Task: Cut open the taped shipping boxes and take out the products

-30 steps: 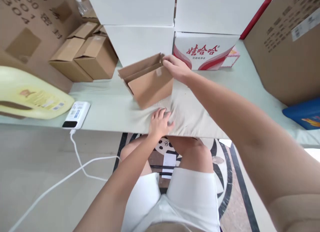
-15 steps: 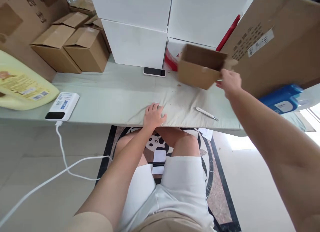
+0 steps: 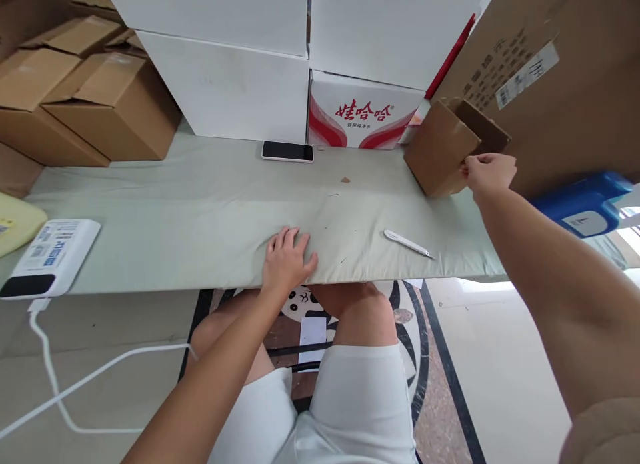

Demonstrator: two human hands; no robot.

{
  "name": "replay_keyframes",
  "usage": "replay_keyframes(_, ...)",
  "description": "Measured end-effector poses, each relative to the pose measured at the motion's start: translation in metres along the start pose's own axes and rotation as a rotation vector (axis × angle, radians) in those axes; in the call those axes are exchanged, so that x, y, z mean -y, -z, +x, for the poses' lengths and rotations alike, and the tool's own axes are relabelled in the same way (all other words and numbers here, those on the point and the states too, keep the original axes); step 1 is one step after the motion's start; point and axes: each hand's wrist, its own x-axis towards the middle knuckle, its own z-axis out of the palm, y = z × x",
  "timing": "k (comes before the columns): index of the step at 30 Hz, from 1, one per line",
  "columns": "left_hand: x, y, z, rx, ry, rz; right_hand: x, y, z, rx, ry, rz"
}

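An open-topped brown cardboard box (image 3: 440,147) stands at the right of the cloth-covered table (image 3: 200,211), close to a large carton. My right hand (image 3: 490,172) pinches the near right edge of this box, fingers closed on it. My left hand (image 3: 286,263) lies on the cloth near the front edge, fingers spread, holding nothing. Between the two hands rests a slim white craft knife (image 3: 409,244), its tip pointing right. A phone with a dark screen (image 3: 287,152) lies farther back, against the white boxes.
White cartons (image 3: 225,84) are stacked along the back, one with red print (image 3: 365,114). Closed brown boxes (image 3: 115,104) stand at the left, near a white power bank (image 3: 53,257) with its cable. A large carton (image 3: 575,104) and a blue bottle (image 3: 585,204) line the right.
My right hand has carried the brown box rightward and turned it, uncovering the red-printed carton. The view has swung to the right; my left hand stays on the table.
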Motion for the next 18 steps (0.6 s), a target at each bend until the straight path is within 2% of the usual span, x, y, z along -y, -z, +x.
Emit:
replay_keyframes(4, 0.0, -0.001, 0.001, -0.011, -0.001, 0.01, 0.032, -0.018, 0.005, 0.055, -0.164, 0.281)
replay_keyframes(7, 0.0, -0.002, 0.0, -0.025, -0.007, 0.004, 0.042, -0.021, 0.0, 0.052, -0.212, 0.4)
replay_keyframes(14, 0.001, 0.0, 0.001, -0.012, -0.007, -0.001, 0.013, 0.002, -0.011, -0.068, -0.39, 0.515)
replay_keyframes(18, 0.001, -0.001, 0.001, -0.019, -0.01, 0.009, 0.002, 0.008, -0.01, -0.115, -0.402, 0.526)
